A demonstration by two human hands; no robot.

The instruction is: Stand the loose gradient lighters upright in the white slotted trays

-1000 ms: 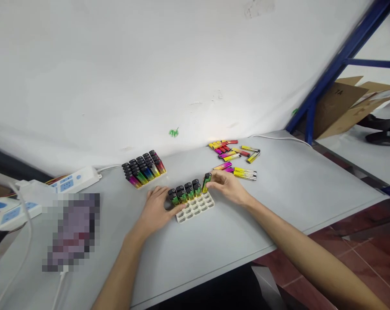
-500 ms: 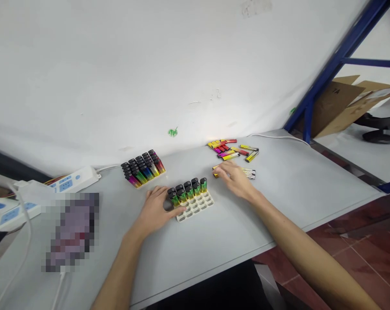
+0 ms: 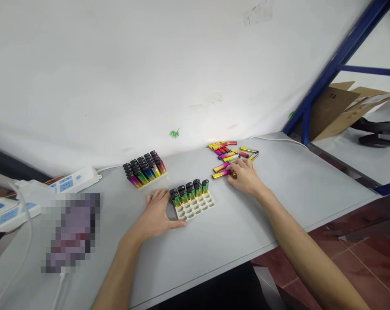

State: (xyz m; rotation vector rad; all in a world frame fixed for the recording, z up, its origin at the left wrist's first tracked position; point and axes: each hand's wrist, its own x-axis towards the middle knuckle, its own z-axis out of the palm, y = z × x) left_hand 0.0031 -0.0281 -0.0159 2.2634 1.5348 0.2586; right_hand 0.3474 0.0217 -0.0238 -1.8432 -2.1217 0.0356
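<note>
My left hand (image 3: 154, 215) rests spread on the table around the left end of a cream plastic tray (image 3: 197, 206), its thumb along the front edge. Black-capped green-and-yellow lighters (image 3: 190, 193) stand upright in the tray's back two rows; the front rows show bare slots. My right hand (image 3: 246, 177) reaches over loose lighters, fingers curled down with a yellow lighter (image 3: 234, 173) partly showing between thumb and fingers. Two pink-and-yellow lighters (image 3: 221, 174) poke out left of that hand, their other ends hidden beneath it.
A second tray packed with upright multicoloured lighters (image 3: 145, 170) stands near the wall. Loose red, yellow and pink lighters (image 3: 225, 147) lie behind my right hand. Power strips (image 3: 66, 184), a pixelated item (image 3: 72, 234) with a white cable are at left. A blue frame (image 3: 306, 122) and cardboard boxes (image 3: 333, 107) stand at right.
My right hand has shifted right along the loose lighters, uncovering their pink-and-yellow ends. My left thumb has slid off the tray's front corner to just in front of it.
</note>
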